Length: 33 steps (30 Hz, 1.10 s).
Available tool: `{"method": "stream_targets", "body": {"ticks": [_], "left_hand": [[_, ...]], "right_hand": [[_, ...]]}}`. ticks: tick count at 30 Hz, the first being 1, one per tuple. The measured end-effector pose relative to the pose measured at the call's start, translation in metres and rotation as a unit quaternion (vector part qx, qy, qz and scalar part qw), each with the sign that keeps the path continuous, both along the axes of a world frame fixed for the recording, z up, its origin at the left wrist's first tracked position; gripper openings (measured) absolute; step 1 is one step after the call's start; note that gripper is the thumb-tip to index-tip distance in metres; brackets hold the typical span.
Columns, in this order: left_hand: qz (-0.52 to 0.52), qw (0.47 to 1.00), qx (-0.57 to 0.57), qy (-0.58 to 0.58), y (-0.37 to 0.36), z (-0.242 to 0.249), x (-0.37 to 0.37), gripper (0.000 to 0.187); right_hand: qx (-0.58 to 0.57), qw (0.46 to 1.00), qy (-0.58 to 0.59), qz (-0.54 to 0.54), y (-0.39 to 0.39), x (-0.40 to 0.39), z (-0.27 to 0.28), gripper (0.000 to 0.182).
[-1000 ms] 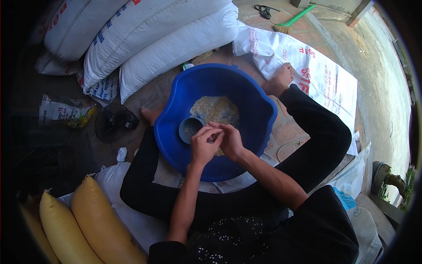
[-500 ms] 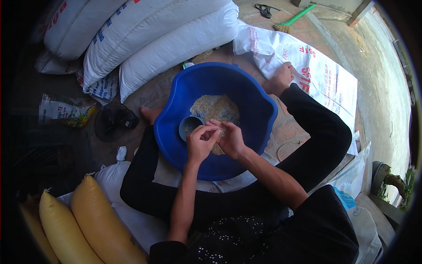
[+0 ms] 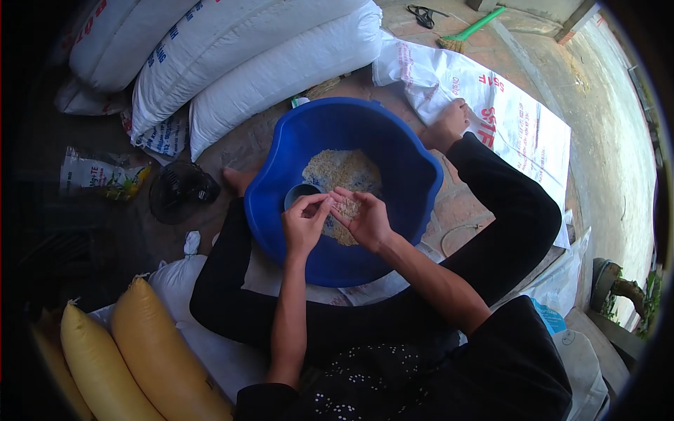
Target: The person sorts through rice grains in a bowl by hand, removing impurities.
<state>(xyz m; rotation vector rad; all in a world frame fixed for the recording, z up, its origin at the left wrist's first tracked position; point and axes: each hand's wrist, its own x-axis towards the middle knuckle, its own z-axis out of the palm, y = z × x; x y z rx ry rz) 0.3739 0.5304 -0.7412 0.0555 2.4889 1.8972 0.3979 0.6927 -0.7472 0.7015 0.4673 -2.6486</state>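
Over the blue basin [image 3: 393, 231], the right hand [image 3: 365, 219] cups a little grain [image 3: 347, 205] in its open palm while the left hand [image 3: 303, 226] pinches its fingertips narrowly beside it.

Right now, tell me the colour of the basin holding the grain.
The basin is solid bright blue, seen clearly in the head view, under both hands.

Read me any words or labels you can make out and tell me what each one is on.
"SSTF", red, seen upside down: flat white woven sack on the floor.
Blue lettering: stacked full white sacks, too skewed to read.
Red letters: top-left white sack, cut off.
Print on small plastic packet: too blurred.
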Motion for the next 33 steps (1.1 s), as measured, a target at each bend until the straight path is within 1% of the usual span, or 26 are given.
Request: {"method": "stream_targets", "body": {"ticks": [3,6,9,12,15,18,21,24,33], "left_hand": [[0.040,0.984,-0.173,0.025,-0.025,0.005,-0.011,0.017],[0.020,0.964,-0.263,0.024,-0.038,-0.006,-0.009,0.019],[0.040,0.970,-0.235,0.040,-0.030,-0.007,-0.005,0.020],[-0.032,0.985,-0.163,0.038,-0.009,0.028,-0.001,0.023],[-0.116,0.978,-0.150,0.084,0.003,0.036,0.005,0.023],[-0.122,0.974,-0.158,0.108,0.005,0.025,0.008,0.025],[-0.118,0.977,-0.158,0.075,0.003,0.020,0.009,0.029],[-0.126,0.972,-0.168,0.106,0.001,0.012,0.006,0.027],[-0.124,0.974,-0.165,0.091,0.001,0.003,0.004,0.021]], "right_hand": [[-0.024,1.000,-0.006,-0.013,0.001,-0.002,0.003,0.050],[-0.039,0.999,-0.006,-0.019,0.000,-0.003,0.003,0.050],[-0.041,0.999,0.001,-0.023,0.001,-0.003,0.003,0.050],[-0.033,0.999,0.001,-0.023,0.000,-0.003,0.005,0.050],[-0.029,0.999,0.000,-0.016,0.001,-0.003,0.000,0.049],[-0.033,0.999,-0.001,-0.013,0.003,-0.002,-0.007,0.050],[-0.031,0.999,-0.001,-0.007,0.000,-0.002,-0.012,0.050],[-0.017,1.000,-0.012,-0.002,0.000,-0.002,-0.013,0.049],[-0.020,1.000,-0.016,-0.010,-0.001,-0.002,-0.015,0.049]]}}
